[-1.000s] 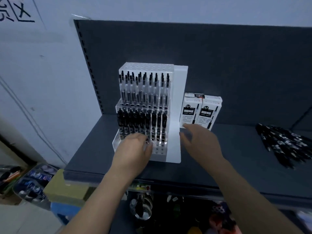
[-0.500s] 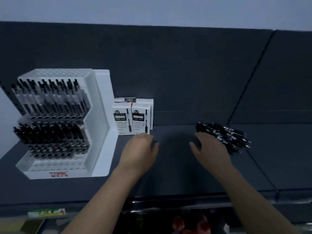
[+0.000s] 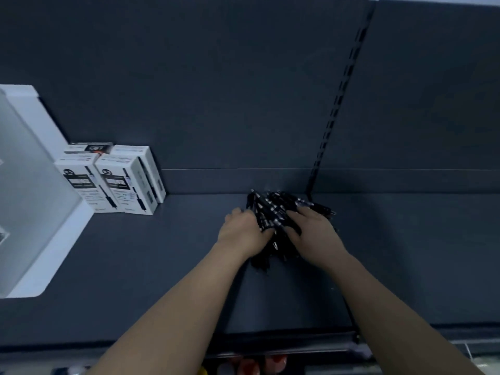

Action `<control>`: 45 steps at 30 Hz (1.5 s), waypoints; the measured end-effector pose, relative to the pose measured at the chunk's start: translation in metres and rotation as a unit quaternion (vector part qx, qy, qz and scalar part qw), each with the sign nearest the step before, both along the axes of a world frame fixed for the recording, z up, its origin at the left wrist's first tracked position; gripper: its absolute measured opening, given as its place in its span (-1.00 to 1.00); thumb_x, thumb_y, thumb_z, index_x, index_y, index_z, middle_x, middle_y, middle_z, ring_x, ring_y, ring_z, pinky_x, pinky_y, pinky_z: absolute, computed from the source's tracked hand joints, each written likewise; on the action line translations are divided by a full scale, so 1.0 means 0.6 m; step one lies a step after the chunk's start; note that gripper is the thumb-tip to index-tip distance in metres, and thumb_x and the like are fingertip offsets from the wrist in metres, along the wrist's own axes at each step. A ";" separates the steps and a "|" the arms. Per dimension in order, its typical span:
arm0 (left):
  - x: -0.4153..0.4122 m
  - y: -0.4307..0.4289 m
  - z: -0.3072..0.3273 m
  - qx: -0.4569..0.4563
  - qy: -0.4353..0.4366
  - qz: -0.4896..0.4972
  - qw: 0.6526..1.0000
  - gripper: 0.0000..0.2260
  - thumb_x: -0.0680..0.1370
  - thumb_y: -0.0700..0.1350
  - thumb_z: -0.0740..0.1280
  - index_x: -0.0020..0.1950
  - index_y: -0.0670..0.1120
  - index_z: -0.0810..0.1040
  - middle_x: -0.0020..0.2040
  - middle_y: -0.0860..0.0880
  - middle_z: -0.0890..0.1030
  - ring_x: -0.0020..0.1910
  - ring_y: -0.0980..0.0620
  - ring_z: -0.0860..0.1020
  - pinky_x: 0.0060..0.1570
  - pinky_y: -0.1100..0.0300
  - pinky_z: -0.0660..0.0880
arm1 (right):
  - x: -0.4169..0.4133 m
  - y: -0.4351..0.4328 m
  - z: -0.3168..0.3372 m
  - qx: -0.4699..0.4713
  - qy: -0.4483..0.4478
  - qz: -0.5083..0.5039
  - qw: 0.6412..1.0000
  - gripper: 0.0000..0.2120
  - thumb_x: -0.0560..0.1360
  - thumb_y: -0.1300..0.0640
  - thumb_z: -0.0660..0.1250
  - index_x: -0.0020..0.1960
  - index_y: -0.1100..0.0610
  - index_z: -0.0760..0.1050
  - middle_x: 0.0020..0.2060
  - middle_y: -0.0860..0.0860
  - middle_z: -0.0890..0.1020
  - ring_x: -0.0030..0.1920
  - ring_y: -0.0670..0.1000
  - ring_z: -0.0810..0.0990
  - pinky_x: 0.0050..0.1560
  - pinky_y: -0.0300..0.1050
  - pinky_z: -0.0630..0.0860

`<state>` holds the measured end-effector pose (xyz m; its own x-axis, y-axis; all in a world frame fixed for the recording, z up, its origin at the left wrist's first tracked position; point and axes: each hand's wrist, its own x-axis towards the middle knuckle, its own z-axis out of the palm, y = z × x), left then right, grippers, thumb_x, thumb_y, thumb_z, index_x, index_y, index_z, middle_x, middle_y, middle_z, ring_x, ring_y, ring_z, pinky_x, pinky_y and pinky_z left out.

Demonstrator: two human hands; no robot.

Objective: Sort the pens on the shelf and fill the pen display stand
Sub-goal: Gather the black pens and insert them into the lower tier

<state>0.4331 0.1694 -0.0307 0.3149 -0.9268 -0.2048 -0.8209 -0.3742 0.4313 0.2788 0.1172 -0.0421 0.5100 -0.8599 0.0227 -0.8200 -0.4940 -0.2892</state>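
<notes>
A heap of black pens (image 3: 273, 209) lies on the dark shelf (image 3: 167, 266) near the back panel. My left hand (image 3: 243, 234) presses against the heap's left side and my right hand (image 3: 313, 234) against its right side, fingers curled around the pens. The pens are gathered between both hands, with tips sticking out at the back and a few ends showing below the palms. The white pen display stand (image 3: 40, 212) is at the far left edge, only its side wall in view; its pen rows are out of frame.
White pen boxes (image 3: 116, 180) stand upright against the back panel, just right of the stand. A slotted upright rail (image 3: 335, 104) splits the back panel behind the heap. Items on a lower shelf (image 3: 257, 364) show below the front edge.
The view has swung further right, leaving the stand mostly out of frame. Both hands moved to the right and forward onto the pen heap and closed around it from either side.
</notes>
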 end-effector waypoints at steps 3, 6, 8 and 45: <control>-0.011 -0.033 -0.014 0.033 -0.015 0.014 0.999 -0.48 0.45 0.14 0.20 0.33 -0.09 0.38 0.19 -0.14 0.42 0.16 -0.13 0.31 0.04 0.11 0.35 | 0.000 -0.009 -0.009 0.000 -0.028 0.004 1.000 -0.57 0.58 0.00 0.24 0.41 0.08 0.39 0.40 0.13 0.40 0.42 0.14 0.34 0.43 0.05 0.25; -0.011 -0.048 -0.017 0.065 -0.049 0.065 0.995 -0.48 0.50 0.05 0.25 0.35 -0.22 0.31 0.23 -0.19 0.40 0.21 -0.16 0.37 0.10 0.09 0.42 | 0.000 -0.011 -0.013 0.007 -0.046 0.004 0.999 -0.57 0.58 -0.01 0.23 0.42 0.06 0.38 0.42 0.12 0.37 0.43 0.15 0.32 0.45 0.04 0.21; -0.006 -0.050 -0.015 0.071 -0.058 0.096 0.991 -0.57 0.53 -0.10 0.27 0.31 -0.29 0.29 0.26 -0.23 0.43 0.22 -0.16 0.45 0.12 0.08 0.45 | 0.000 -0.010 -0.016 0.019 -0.042 -0.002 0.999 -0.55 0.60 -0.03 0.19 0.46 0.03 0.31 0.48 0.12 0.29 0.47 0.12 0.25 0.48 -0.01 0.12; 0.399 0.418 0.128 -0.241 0.357 0.126 0.894 -0.75 0.56 0.02 0.32 -0.12 -0.17 0.53 -0.28 -0.10 0.68 -0.55 0.03 0.47 -0.51 0.29 0.34 | 0.462 0.295 0.107 -0.100 -0.251 0.238 0.933 -0.82 0.39 0.19 0.25 -0.05 0.14 0.56 -0.13 0.02 0.62 -0.18 0.05 0.60 -0.16 0.04 0.56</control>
